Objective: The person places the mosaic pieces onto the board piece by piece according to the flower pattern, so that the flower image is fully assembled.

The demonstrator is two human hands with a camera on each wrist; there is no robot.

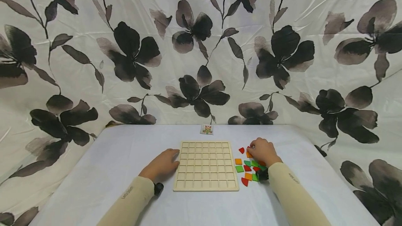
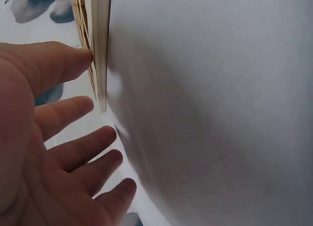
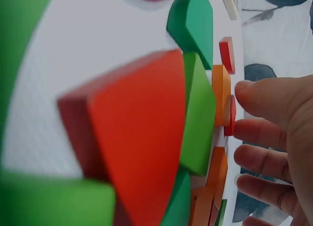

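A pale wooden board (image 1: 205,166) with a grid of square recesses lies at the middle of the table. My left hand (image 1: 163,164) is at the board's left edge, fingers spread; in the left wrist view its thumb (image 2: 73,64) overlaps the board's side. My right hand (image 1: 265,151) reaches down over the far end of a group of coloured pieces right of the board. In the right wrist view, its thumb and index fingertips stand apart beside a red piece (image 3: 232,116) and an orange block (image 3: 221,91). The hand partly hides several pieces in the head view.
Around the right wrist lie red quarter-round pieces (image 1: 244,181), green squares (image 1: 239,168) and orange squares (image 1: 238,161). A small card with a coloured pattern (image 1: 207,129) lies beyond the board at the table's far edge. Floral cloth (image 1: 201,44) hangs behind the white-covered table (image 1: 125,142).
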